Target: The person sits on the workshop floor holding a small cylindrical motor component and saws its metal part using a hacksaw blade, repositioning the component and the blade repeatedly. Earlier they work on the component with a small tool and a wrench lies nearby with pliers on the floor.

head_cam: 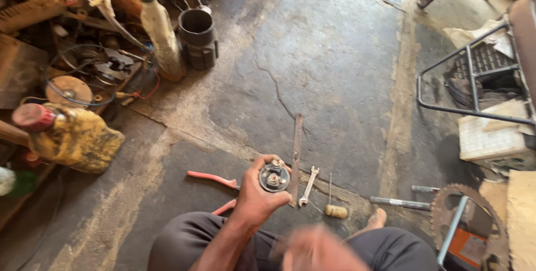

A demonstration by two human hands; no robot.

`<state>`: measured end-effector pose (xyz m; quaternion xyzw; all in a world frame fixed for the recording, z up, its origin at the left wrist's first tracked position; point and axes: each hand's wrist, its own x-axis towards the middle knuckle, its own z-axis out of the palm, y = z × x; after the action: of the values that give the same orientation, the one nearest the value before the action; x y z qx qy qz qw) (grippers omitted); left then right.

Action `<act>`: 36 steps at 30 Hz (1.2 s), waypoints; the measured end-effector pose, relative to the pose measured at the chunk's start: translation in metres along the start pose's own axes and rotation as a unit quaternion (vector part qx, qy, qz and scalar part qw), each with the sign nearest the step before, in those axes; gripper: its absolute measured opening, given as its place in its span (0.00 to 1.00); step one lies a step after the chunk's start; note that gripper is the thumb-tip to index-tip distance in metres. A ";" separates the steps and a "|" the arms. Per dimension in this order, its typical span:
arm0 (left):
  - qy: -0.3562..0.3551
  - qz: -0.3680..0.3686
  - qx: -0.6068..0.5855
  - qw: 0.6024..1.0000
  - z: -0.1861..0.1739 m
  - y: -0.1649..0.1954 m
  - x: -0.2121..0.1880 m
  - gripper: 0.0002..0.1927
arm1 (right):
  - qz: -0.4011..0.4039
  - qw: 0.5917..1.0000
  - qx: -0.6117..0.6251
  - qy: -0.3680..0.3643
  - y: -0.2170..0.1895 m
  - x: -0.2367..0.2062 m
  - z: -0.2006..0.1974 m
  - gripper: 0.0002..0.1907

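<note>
- Yellow jug point(75, 137), red cap, on its side amid clutter, far left.
- Cracked, stained concrete floor point(312, 64).
- Left hand point(254, 198): fingers wrapped round cylindrical metal part point(274, 176), held above floor.
- Right hand point(321, 248): blurred; fingers cannot be told.
- Spanner point(308, 186), flat bar point(296, 156) just beside.
- Sprocket point(469, 221), far right.

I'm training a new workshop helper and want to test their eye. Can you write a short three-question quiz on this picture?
1. True or false: the left hand grips a round metal part.
2. Which lies just right of the flat metal bar: A pliers, B open-ended spanner, C bottle?
3. Can you tell what the right hand holds?

Key: 1 true. 2 B. 3 No, it is blurred.
</note>
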<state>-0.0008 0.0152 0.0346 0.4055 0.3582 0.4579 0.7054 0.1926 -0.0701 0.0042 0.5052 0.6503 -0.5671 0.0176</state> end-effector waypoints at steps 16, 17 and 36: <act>0.043 -0.016 0.157 0.987 0.004 -0.026 0.010 0.30 | 0.316 0.842 -0.017 0.437 0.072 0.093 -0.050 0.30; 0.039 -0.013 0.157 0.987 0.005 -0.027 0.011 0.29 | 0.333 0.837 -0.005 0.433 0.073 0.093 -0.051 0.29; 0.161 0.107 0.384 0.903 0.013 -0.022 0.013 0.27 | -0.038 0.810 0.564 0.156 0.017 -0.006 -0.031 0.16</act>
<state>0.0226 0.0187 0.0185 0.6016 0.5698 0.4163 0.3744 0.2237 -0.0535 0.0067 0.4825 0.2290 -0.7481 -0.3937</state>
